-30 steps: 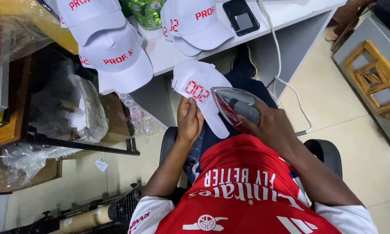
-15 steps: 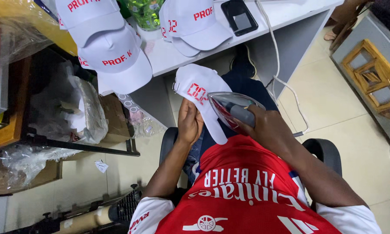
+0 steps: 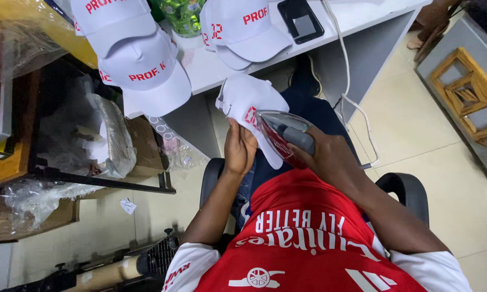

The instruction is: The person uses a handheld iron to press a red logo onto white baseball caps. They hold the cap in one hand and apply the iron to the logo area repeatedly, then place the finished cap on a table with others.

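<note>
Cap, white with red print, sits at the centre of the head view, held up over the person's lap just below the surface edge. The left hand grips its lower side from 7 o'clock, fingers curled into the fabric. The right hand is wrapped tight around the grey handle of an iron, whose red and clear body presses against the cap's right side, at 4 o'clock from it.

Around them: at 11 o'clock, two more white caps overlap on the surface; at 12 o'clock another cap pair lies beside a green wrapped thing, and a dark phone rests at 1 o'clock. A white cord drops from the surface toward 3 o'clock, close behind the iron. The surface edge hangs right above the cap, leaving little room upward.

At 9 o'clock a dark shelf holds crumpled plastic bags and a brown box. Chair armrest sits at 4 o'clock; tiled floor lies open to the right, up to a wooden frame at 2 o'clock.
</note>
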